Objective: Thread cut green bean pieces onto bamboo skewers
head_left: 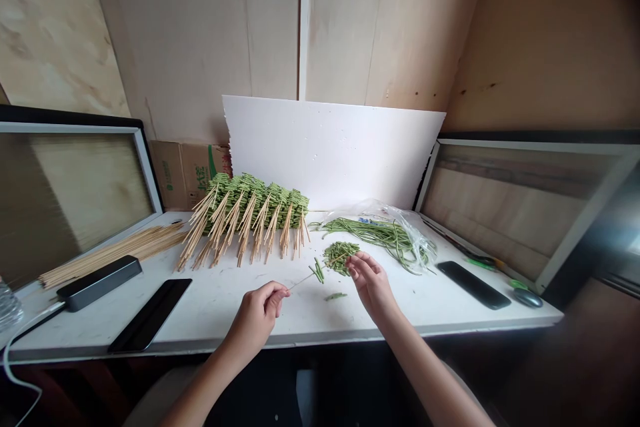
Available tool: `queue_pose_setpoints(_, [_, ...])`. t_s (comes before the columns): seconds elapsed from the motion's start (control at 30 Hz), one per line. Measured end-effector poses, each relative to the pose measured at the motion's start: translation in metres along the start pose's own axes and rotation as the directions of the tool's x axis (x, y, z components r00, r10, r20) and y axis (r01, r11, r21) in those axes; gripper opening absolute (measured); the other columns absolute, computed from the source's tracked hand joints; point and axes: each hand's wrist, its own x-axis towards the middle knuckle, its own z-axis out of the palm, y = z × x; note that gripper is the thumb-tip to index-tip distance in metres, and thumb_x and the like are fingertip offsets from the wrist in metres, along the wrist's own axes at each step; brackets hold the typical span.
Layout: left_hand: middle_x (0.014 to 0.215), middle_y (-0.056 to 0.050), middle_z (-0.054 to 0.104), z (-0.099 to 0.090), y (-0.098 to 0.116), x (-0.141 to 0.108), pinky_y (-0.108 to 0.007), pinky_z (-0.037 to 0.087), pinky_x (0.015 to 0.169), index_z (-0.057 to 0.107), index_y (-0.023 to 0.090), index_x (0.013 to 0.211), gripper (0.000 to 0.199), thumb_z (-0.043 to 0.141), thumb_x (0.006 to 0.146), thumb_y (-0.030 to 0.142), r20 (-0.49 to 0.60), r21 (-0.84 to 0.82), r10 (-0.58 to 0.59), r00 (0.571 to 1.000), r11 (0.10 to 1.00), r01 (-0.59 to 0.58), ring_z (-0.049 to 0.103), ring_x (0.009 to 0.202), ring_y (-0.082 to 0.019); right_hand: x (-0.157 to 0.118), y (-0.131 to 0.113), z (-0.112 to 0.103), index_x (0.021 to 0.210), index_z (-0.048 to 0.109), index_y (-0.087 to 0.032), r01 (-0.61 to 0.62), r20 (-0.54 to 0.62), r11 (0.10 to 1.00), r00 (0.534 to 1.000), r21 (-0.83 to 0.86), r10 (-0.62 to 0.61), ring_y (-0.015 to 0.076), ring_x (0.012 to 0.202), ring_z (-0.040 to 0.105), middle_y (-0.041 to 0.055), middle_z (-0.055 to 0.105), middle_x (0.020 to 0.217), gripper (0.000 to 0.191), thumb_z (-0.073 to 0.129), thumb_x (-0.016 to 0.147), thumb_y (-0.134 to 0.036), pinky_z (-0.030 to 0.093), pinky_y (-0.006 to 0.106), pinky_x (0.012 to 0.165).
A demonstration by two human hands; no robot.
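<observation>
My left hand (263,307) is closed around the lower end of a thin bamboo skewer (300,281), which slants up to the right above the table. A few cut green bean pieces (317,271) sit threaded across it. At the skewer's far end, the fingertips of my right hand (369,277) are pinched together; what lies between them is too small to make out. Behind the skewer is a pile of cut bean pieces (341,255). A few pieces (336,296) lie apart on the table just below it.
Finished bean skewers (255,203) are stacked at back left, beside loose bamboo skewers (125,250). Whole long beans (375,232) lie by a plastic bag (400,220). On the white table (225,320) are a black phone (153,313), a dark box (100,282), another phone (474,283) and a mouse (527,297).
</observation>
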Motion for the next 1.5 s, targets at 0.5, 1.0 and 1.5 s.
queue_pose_setpoints(0.5, [0.060, 0.002, 0.053, 0.000, 0.002, -0.003, -0.024, 0.042, 0.059, 0.071, 0.018, 0.091, 0.040, 0.043, 0.104, 0.044, 0.000, 0.061, 0.037, 0.999, 0.997, -0.037, 0.052, 0.054, -0.014, -0.009, -0.007, 0.005, 0.092, 0.078, -0.023, -0.070, 0.068, 0.997, 0.995, 0.030, 0.068, 0.0266, 0.093, 0.072, 0.0073, 0.078, 0.092, 0.027, 0.086, 0.077, -0.044, 0.055, 0.033, 0.071])
queue_pose_setpoints(1.0, [0.060, 0.000, 0.059, -0.004, 0.010, -0.004, -0.024, 0.045, 0.059, 0.070, 0.018, 0.088, 0.038, 0.044, 0.104, 0.039, -0.045, 0.174, 0.099, 0.994, 0.981, -0.090, 0.057, 0.055, -0.015, -0.009, -0.011, 0.005, 0.089, 0.080, -0.022, 0.037, -0.021, 0.997, 0.999, -0.061, -0.038, 0.0289, 0.091, 0.072, 0.0091, 0.080, 0.091, 0.031, 0.093, 0.067, -0.038, 0.053, 0.036, 0.067])
queue_pose_setpoints(1.5, [0.060, 0.000, 0.059, -0.007, 0.012, -0.005, -0.023, 0.044, 0.058, 0.070, 0.019, 0.088, 0.036, 0.044, 0.104, 0.038, -0.060, 0.199, 0.116, 0.991, 0.975, -0.102, 0.057, 0.055, -0.015, -0.012, -0.018, 0.007, 0.091, 0.080, -0.024, 0.086, 0.039, 0.989, 0.996, -0.119, -0.082, 0.0296, 0.091, 0.073, 0.0091, 0.080, 0.093, 0.029, 0.091, 0.071, -0.042, 0.055, 0.037, 0.068])
